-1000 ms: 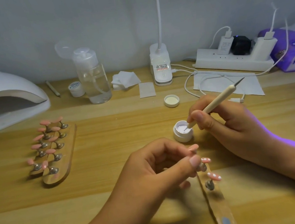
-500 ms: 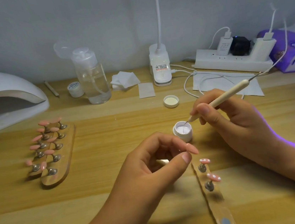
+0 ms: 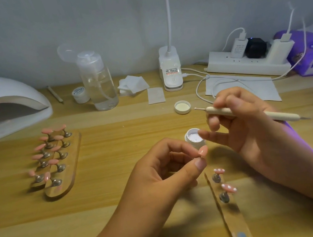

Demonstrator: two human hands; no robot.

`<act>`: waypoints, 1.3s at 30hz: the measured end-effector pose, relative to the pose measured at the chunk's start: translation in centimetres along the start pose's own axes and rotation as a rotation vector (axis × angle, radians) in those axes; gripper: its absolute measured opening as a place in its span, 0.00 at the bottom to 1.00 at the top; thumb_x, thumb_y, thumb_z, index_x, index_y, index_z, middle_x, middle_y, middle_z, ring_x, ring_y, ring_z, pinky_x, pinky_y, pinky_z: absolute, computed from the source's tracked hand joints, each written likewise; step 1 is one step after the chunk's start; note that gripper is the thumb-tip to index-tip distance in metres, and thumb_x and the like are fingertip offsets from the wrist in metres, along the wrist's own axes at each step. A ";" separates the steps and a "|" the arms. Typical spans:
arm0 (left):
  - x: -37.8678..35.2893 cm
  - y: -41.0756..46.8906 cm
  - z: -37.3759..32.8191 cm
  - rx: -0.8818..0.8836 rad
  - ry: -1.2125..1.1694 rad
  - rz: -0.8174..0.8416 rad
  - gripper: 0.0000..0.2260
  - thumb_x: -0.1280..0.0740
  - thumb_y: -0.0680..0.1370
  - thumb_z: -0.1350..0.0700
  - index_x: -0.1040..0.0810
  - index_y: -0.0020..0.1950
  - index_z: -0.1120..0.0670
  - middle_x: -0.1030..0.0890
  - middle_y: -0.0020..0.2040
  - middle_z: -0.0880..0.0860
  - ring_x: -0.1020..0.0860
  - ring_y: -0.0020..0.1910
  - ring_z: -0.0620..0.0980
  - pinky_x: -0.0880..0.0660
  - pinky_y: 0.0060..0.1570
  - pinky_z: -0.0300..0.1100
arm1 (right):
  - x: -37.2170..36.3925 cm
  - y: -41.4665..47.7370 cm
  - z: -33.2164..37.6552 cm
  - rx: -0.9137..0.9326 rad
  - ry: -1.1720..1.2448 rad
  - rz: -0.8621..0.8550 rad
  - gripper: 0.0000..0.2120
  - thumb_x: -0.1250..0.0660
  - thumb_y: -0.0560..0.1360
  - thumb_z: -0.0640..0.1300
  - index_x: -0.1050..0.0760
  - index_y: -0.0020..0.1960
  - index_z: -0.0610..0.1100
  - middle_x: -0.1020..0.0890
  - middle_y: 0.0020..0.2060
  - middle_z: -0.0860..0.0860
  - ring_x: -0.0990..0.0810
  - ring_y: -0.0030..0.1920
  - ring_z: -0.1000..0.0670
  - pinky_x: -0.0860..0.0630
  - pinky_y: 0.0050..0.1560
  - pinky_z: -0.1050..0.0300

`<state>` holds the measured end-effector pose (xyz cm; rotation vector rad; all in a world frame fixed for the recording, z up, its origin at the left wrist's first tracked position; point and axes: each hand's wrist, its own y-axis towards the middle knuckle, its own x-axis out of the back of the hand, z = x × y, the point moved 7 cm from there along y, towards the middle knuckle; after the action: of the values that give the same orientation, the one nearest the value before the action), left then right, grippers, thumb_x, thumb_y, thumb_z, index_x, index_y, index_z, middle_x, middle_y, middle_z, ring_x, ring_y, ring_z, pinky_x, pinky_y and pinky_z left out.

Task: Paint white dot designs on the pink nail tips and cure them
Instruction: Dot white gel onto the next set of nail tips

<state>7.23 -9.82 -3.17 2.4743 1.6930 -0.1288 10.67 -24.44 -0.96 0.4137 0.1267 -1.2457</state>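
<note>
Dotting one pink tip (image 3: 203,150)
Left hand (image 3: 169,168) pinched it; right hand (image 3: 247,127) gripped the pen (image 3: 249,113) near the paint pot (image 3: 192,139). It likely needed a gentle dab next.

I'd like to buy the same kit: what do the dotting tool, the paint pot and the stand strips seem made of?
Dotting tool: cream matte handle, plastic or painted wood; thin shiny tips, likely metal. Paint pot: smooth opaque white, probably plastic. Stand strips: tan with table-like grain, wood or clear acrylic; greyish glinting pegs suggest metal.
</note>
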 end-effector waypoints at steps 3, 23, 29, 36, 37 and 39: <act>0.0 0.0 0.1 0.010 0.025 0.017 0.06 0.26 0.66 0.50 0.19 0.40 0.48 0.19 0.36 0.47 0.23 0.34 0.42 0.26 0.38 0.32 | -0.6 -0.3 -0.2 -0.036 0.004 0.027 0.09 0.26 0.68 0.49 0.25 0.36 0.49 0.27 0.30 0.53 0.25 0.32 0.57 0.21 0.44 0.55; -0.2 -0.1 0.2 0.011 0.146 0.028 0.08 0.25 0.65 0.48 0.20 0.39 0.49 0.15 0.45 0.53 0.21 0.43 0.45 0.26 0.43 0.38 | -1.7 -0.6 -0.4 -0.143 0.030 -0.019 0.13 0.31 0.65 0.39 0.31 0.28 0.48 0.32 0.23 0.53 0.36 0.26 0.56 0.27 0.26 0.68; -0.2 -0.1 0.1 0.000 0.138 0.019 0.07 0.25 0.65 0.50 0.20 0.39 0.50 0.15 0.43 0.51 0.22 0.41 0.43 0.26 0.41 0.35 | -1.7 -0.6 -0.7 -0.169 0.018 -0.016 0.12 0.30 0.65 0.39 0.31 0.27 0.48 0.30 0.24 0.53 0.34 0.26 0.56 0.28 0.26 0.67; -0.3 0.0 0.0 -0.003 0.116 0.025 0.06 0.24 0.67 0.54 0.20 0.38 0.50 0.15 0.43 0.47 0.22 0.39 0.41 0.27 0.39 0.31 | -1.6 -0.7 -0.8 -0.164 0.009 -0.006 0.11 0.30 0.64 0.42 0.31 0.28 0.48 0.31 0.24 0.51 0.34 0.26 0.55 0.28 0.26 0.67; -0.4 0.0 0.0 -0.005 0.116 0.028 0.06 0.24 0.66 0.53 0.20 0.39 0.49 0.15 0.43 0.48 0.22 0.40 0.41 0.27 0.40 0.32 | -1.6 -0.7 -0.8 -0.165 0.018 -0.007 0.11 0.30 0.64 0.42 0.31 0.28 0.48 0.31 0.24 0.51 0.35 0.26 0.55 0.28 0.26 0.67; -0.3 -0.1 0.0 -0.004 0.114 0.029 0.07 0.25 0.66 0.50 0.21 0.39 0.49 0.15 0.44 0.48 0.23 0.41 0.43 0.27 0.41 0.34 | -1.6 -0.7 -0.8 -0.164 0.033 -0.011 0.11 0.30 0.65 0.42 0.31 0.28 0.48 0.31 0.24 0.51 0.35 0.27 0.55 0.27 0.26 0.67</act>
<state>7.07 -10.11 -3.17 2.5473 1.6967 0.0189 9.63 -22.92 -1.36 0.2914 0.2574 -1.2294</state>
